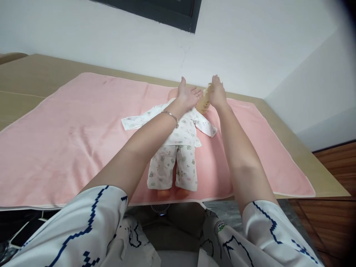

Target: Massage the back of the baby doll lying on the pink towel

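A baby doll dressed in a white printed top point(185, 131) and matching trousers point(161, 170) lies on its back on a pink blanket point(78, 122). Over its upper body reaches my left hand point(189, 94), palm turned up and fingers spread, holding nothing; hand and forearm hide most of the head. Beside the doll's shoulder is a yellowish bottle point(204, 102) with print on its side, tilted slightly. My right hand point(217, 92) is closed around its upper part, and its top is hidden by the fingers.
The blanket covers much of a wooden table point(30, 78) set against a white wall point(236, 48). A dark frame point(178, 15) is on the wall. Below the table's front edge are a small fan point(160, 209) and, at left, a dark phone-like object point(27, 231).
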`<action>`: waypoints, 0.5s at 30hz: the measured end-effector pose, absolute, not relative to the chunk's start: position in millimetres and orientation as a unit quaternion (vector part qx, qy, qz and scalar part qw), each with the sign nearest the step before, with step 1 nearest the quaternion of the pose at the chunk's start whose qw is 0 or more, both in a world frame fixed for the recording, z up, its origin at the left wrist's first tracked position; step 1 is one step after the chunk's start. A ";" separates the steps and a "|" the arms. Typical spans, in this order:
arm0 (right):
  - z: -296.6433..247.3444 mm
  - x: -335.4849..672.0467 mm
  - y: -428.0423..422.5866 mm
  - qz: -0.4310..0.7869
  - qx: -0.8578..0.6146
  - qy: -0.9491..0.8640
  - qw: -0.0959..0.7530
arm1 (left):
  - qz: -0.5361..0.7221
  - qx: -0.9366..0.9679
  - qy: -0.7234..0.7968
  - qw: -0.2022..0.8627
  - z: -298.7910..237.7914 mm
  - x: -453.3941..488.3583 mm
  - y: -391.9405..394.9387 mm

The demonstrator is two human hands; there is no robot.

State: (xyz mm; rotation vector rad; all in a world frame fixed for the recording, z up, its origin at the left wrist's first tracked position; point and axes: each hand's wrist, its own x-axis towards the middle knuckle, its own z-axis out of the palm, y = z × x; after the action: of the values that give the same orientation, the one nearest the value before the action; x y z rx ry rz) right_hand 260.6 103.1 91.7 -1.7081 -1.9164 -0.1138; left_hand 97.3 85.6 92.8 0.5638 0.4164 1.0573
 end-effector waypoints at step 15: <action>85.7 237.0 71.8 -0.045 -0.584 -0.743 0.323 | 0.453 0.530 0.336 0.633 84.1 101.1 84.8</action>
State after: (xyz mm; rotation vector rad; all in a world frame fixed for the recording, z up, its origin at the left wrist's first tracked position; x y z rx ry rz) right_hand 237.0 71.8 85.7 -1.5332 -1.9496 -0.1169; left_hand 101.1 84.8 84.1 1.2126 0.7689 1.0361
